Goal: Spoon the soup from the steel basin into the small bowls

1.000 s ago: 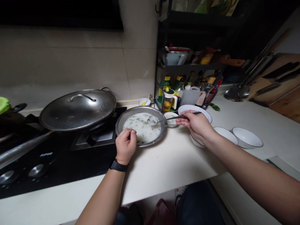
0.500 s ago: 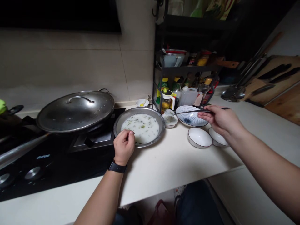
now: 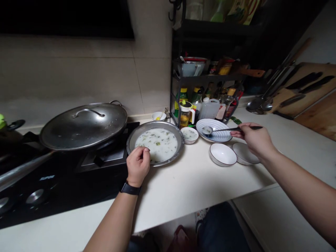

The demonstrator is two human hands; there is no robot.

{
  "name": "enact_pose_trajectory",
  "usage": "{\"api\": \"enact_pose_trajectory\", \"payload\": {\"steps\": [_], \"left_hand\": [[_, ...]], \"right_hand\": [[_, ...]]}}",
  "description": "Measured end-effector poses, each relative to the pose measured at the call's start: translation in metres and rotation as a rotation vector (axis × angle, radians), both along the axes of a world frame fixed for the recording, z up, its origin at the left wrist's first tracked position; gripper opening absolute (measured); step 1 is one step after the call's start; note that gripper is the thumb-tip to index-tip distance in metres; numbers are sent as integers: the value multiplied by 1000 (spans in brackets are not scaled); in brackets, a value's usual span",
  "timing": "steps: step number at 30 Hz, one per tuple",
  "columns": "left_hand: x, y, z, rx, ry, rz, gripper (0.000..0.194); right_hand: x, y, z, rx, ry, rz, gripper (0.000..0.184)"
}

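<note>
My right hand point(image 3: 253, 138) is closed round the dark handle of a small metal ladle point(image 3: 208, 130). Whitish soup with bits lies in its bowl, which hangs over a wide blue-striped bowl point(image 3: 219, 135). My left hand point(image 3: 138, 164), a watch on its wrist, is closed at the front rim of a round metal basin point(image 3: 181, 148). White soup with green leaf bits fills much of that basin. Just right of it stands a small bowl of the same soup point(image 3: 190, 135). Nearer my right hand are two white bowls: one point(image 3: 223, 154) in front, another point(image 3: 243, 154) partly behind my hand.
On the black stove point(image 3: 65, 185) at left sits a wok under a domed metal lid point(image 3: 86, 126). A small dish with something yellow point(image 3: 158, 116) stands behind the basin. A dark rack point(image 3: 210, 77) holds bottles and jars; knives and a cutting board point(image 3: 309, 82) are far right.
My right hand has carried the ladle rightward from the basin, past the small soup bowl, to above the striped bowl. My left hand has stayed at the basin's rim.
</note>
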State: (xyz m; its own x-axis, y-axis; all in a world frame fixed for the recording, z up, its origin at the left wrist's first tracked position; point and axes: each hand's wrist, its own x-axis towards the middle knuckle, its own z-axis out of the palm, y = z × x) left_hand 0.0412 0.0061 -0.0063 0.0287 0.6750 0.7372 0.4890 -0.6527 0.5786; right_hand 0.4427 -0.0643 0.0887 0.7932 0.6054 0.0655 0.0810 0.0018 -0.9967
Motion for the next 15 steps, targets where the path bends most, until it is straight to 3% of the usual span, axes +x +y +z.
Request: {"api": "enact_pose_trajectory", "payload": {"steps": [2,6,8,11,15], "left_hand": [[0,0,0,-1,0,0,28],[-1,1,-1,-6,4,0,28],[-1,1,-2,-11,8,5,28],[-1,1,-3,-21,9,10,28],[-1,1,-2,-26,3,7,27]], "right_hand": [[0,-7,-7,-62,-186,59,9],[7,-25,-22,-143,-1070,363,12],[10,-31,-28,-133,-1381,500,18],[10,-34,-32,-138,-1554,561,22],[2,-32,-26,-132,-1475,496,20]]}}
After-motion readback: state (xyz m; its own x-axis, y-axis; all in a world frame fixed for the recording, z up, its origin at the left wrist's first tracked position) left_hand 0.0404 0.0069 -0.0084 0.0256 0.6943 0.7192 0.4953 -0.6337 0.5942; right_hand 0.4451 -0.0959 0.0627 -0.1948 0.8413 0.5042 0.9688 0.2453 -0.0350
